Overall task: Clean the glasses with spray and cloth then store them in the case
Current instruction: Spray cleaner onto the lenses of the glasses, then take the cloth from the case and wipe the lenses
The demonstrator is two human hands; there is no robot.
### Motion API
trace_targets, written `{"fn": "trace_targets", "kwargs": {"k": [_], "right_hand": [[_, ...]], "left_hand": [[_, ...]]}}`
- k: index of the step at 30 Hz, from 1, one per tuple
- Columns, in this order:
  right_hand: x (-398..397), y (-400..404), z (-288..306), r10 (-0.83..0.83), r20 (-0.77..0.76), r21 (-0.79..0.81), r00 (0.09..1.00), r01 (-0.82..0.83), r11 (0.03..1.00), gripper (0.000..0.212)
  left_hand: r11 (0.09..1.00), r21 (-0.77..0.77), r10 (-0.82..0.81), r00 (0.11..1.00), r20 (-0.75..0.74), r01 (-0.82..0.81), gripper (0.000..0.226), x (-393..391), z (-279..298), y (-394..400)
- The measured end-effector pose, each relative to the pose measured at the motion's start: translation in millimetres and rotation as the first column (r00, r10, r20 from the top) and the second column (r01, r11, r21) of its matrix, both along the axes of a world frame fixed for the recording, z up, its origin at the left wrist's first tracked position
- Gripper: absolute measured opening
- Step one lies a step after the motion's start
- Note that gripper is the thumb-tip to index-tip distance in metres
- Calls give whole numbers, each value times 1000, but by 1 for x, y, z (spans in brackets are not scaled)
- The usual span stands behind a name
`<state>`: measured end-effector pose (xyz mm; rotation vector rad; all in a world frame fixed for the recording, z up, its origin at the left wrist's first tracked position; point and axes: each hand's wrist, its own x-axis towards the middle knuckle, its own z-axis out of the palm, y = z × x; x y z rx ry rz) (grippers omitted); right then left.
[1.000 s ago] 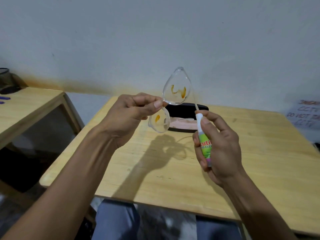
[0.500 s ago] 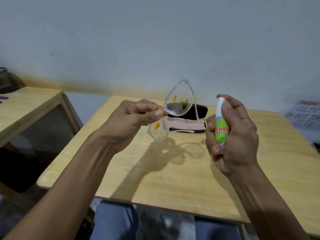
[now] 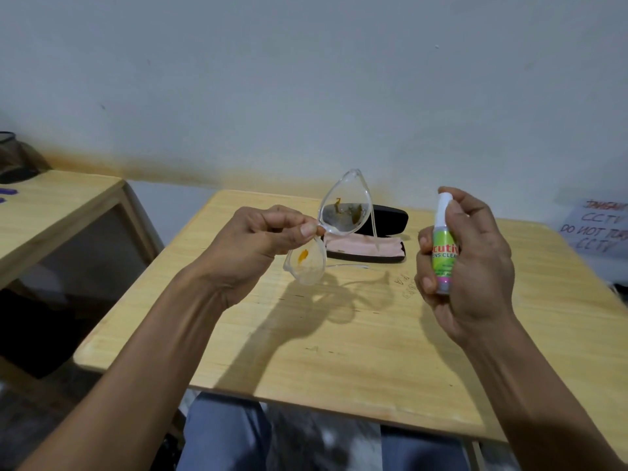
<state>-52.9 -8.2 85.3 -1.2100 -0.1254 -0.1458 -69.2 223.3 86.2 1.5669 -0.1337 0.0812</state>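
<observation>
My left hand (image 3: 251, 246) pinches the bridge of the clear-framed glasses (image 3: 343, 212) above the table, one lens up, the other hanging down. Both lenses carry orange-yellow smears. My right hand (image 3: 472, 263) grips a small green-labelled spray bottle (image 3: 443, 246) upright, a little right of the glasses, with my forefinger on its white top. Behind the glasses the black case (image 3: 390, 217) lies open on the wooden table (image 3: 339, 351), and a pink cloth (image 3: 360, 248) rests in its lower half.
A second wooden table (image 3: 51, 212) stands to the left with a dark object at its far corner. A handwritten paper sign (image 3: 598, 226) leans against the wall at the right. My knees show under the table's near edge.
My right hand has carried the spray bottle up and to the right, turning it upright with the forefinger on the nozzle. The glasses in my left hand stayed almost still.
</observation>
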Motion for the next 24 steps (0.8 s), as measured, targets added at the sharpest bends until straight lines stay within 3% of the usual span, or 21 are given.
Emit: {"fn": "trace_targets", "kwargs": {"k": [5,10,13,19,24], "right_hand": [[7,-17,-10,-110,46,-189,993,117,975,15],[26,-44,-25,-197,149,-474,969,245,846,16],[37,-63,-33,-231,182,-539,956,293,790,7],[55,-94,-45,-340,234,-671,911,404,621,16],[65,-106,-48,-401,233,-714,886,436,548,23]], "left_hand": [[996,53,76,997,15,-77,8,-2,1,1],[946,215,234,970,66,-243,6,-2,-5,0],[910,292,277,956,99,-294,5,-2,-9,-4],[884,340,298,947,117,-320,10,-5,-14,-7],[879,349,310,945,102,-326,7,-5,-16,-9]]}}
